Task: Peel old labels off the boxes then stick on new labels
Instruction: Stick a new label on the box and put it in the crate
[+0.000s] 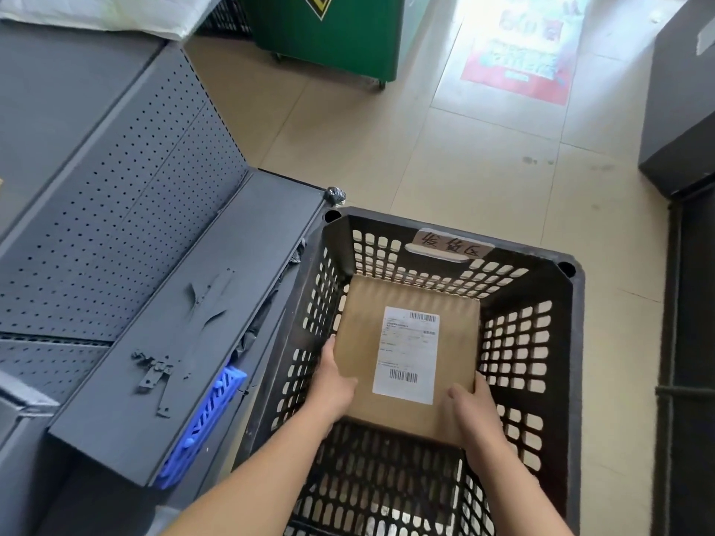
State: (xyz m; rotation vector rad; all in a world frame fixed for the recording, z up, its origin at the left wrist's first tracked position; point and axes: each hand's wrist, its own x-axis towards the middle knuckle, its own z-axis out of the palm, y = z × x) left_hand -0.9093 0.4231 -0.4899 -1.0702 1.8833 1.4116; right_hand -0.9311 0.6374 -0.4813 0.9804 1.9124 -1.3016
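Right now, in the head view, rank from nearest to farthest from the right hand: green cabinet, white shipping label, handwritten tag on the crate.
1. The white shipping label, on the cardboard box that the right hand holds, just left of it.
2. The handwritten tag, on the far wall of the crate.
3. The green cabinet, well beyond the crate, upper left.
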